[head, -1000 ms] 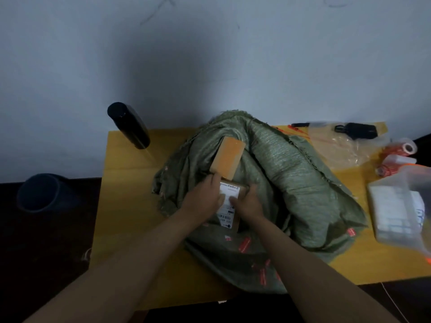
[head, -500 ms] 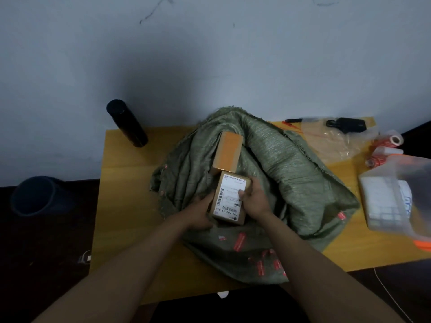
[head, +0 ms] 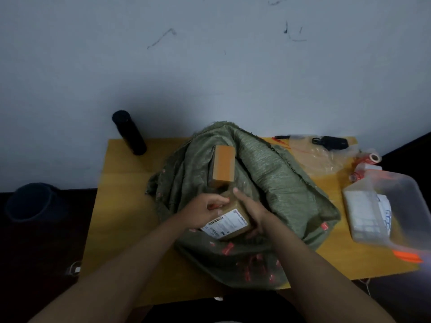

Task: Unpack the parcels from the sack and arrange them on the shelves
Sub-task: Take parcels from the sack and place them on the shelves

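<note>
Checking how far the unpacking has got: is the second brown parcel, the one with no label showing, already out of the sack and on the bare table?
No, the unlabelled parcel lies among the folds of the green sack, not on the table.

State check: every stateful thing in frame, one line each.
Sack: open, slumped on table.
Labelled parcel: held in both hands, label up.
Orange-taped parcel: in sack mouth, untouched.
Left hand: grips parcel.
Right hand: grips parcel.
Black bottle: upright.

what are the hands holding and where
Both hands, left hand and right hand, hold the labelled parcel by its opposite sides, above the sack.
</note>
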